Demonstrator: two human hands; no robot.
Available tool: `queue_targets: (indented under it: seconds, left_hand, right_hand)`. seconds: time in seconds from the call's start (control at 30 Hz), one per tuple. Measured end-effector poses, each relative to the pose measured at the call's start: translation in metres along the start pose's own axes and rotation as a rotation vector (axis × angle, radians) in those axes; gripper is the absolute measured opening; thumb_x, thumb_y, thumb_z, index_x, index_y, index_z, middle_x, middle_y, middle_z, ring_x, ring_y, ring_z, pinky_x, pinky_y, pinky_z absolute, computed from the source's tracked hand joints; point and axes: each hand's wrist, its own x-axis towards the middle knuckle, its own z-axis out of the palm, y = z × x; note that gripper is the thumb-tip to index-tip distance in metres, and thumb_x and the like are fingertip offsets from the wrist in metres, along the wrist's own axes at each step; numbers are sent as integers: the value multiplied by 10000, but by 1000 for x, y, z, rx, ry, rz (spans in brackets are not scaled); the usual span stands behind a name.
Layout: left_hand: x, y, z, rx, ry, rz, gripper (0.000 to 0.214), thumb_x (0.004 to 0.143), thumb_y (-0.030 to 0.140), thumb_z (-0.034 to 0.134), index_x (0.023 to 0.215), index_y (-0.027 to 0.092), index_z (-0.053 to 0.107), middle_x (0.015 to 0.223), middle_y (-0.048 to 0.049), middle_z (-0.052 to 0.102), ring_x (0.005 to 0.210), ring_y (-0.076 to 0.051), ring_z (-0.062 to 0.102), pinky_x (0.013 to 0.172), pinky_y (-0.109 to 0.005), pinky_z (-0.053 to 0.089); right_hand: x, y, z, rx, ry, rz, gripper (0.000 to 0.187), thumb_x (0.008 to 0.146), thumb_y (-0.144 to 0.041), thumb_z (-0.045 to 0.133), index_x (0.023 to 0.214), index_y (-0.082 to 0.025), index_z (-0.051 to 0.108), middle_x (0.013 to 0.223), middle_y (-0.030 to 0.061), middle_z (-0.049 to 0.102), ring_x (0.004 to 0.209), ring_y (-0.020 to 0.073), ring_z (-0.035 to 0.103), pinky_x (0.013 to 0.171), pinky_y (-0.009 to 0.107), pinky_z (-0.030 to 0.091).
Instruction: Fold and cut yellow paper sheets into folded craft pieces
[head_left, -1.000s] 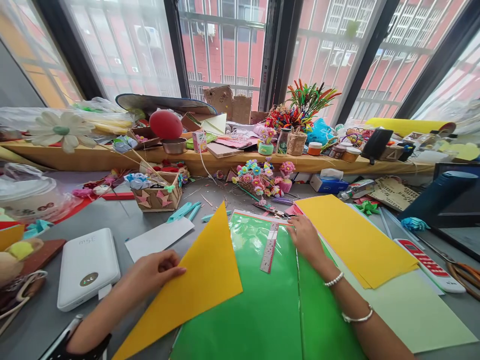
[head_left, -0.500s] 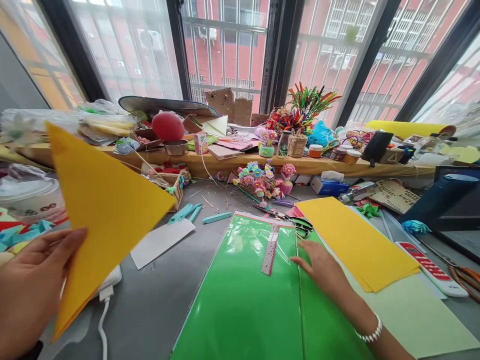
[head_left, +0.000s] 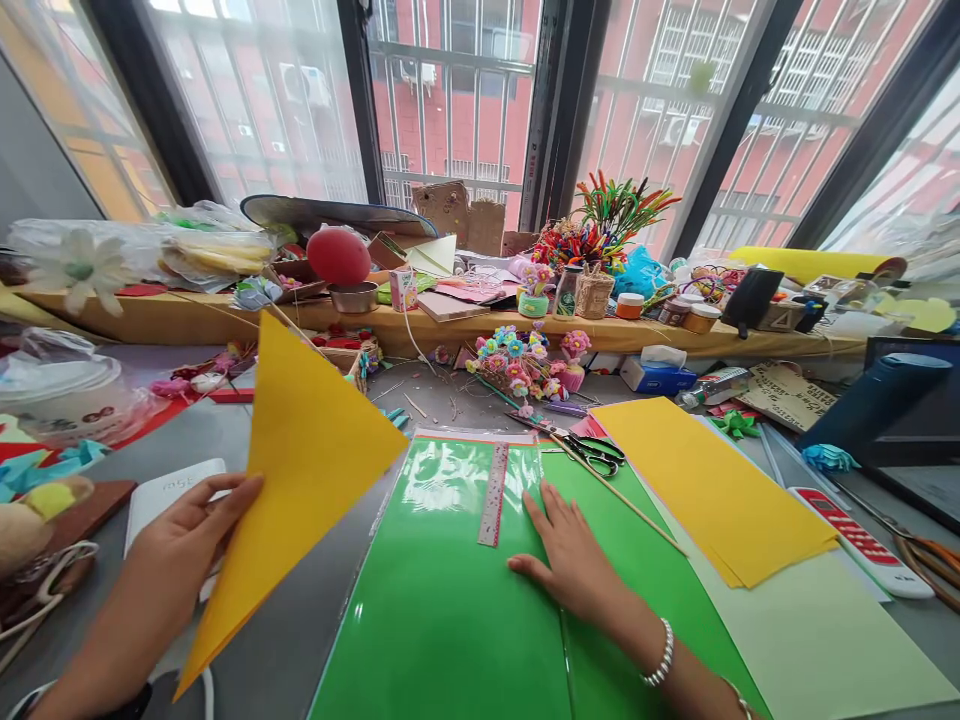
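A folded triangle of yellow paper [head_left: 307, 460] is held up above the desk, pinched along its left edge between the thumb and fingers of my left hand [head_left: 191, 545]. My right hand [head_left: 570, 550] lies with fingers spread on a glossy plastic-wrapped pack of green paper [head_left: 442, 600]. A narrow pink-patterned ruler [head_left: 494, 495] rests on that pack, left of my right fingertips. Beyond the hand, black-handled scissors [head_left: 600, 455] and a thin wooden stick [head_left: 622, 495] lie across the green sheets.
Yellow sheets [head_left: 712, 490] overlap pale green paper [head_left: 847, 640] on the right, beside a red-and-white power strip [head_left: 862, 540]. Crocheted flowers [head_left: 517, 360] stand at the back. A lidded plastic tub [head_left: 60, 390] is at far left. A crowded shelf [head_left: 450, 325] runs below the windows.
My left hand has carried the yellow triangle rightward and a little down. My right hand has moved left with the green pack, which slid left with the ruler, uncovering the wooden stick.
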Motion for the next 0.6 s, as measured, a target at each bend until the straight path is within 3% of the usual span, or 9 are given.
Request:
queue_targets:
  seconds: [0.07, 0.17, 0.27, 0.33, 0.47, 0.6]
  left_hand:
    - [-1, -1, 10, -134, -113, -91, 423, 597, 588, 560, 859, 268, 472, 666, 51, 631, 529, -147, 567, 457, -250, 448]
    - [-1, -6, 24, -201, -319, -113, 458, 552, 554, 626, 842, 242, 457, 640, 43, 617, 549, -146, 562, 466, -224, 421]
    - [2, -14, 38, -34, -448, -34, 427, 588, 553, 593, 798, 203, 465, 566, 55, 574, 504, -121, 503, 442, -193, 344]
    - [3, -20, 45, 87, -508, 38, 406, 623, 564, 547, 775, 194, 480, 537, 61, 541, 468, -106, 448, 425, -189, 292]
    - [5, -27, 54, 200, -635, 57, 437, 636, 603, 487, 780, 191, 487, 526, 54, 496, 467, -120, 441, 429, -203, 289]
    - [6, -32, 52, 262, -703, 94, 478, 644, 578, 499, 935, 199, 489, 583, 45, 492, 576, -163, 499, 508, -228, 359]
  right_hand:
    - [9, -3, 0, -40, 29, -49, 757, 755, -625, 331, 1334, -142, 261, 1390, 169, 214, 1272, 298, 183, 1000, 473, 232]
    - [24, 4, -3, -140, 131, -63, 582, 819, -530, 328, 1277, -175, 382, 1333, 122, 373, 1229, 248, 321, 989, 411, 290]
    - [41, 24, -11, -218, 212, 44, 395, 880, -319, 341, 1167, -95, 494, 1201, 161, 501, 1134, 241, 432, 954, 386, 336]
    - [52, 39, -16, -283, 246, 91, 307, 871, -221, 382, 1117, -99, 518, 1156, 160, 516, 1083, 244, 463, 893, 390, 386]
    - [71, 57, -22, -410, 209, 45, 264, 842, -274, 468, 1078, -163, 505, 1100, 75, 524, 921, 179, 541, 765, 378, 460]
    - [86, 58, -24, -496, 146, -70, 283, 838, -277, 474, 1091, -151, 493, 1092, 76, 525, 908, 179, 547, 754, 378, 464]
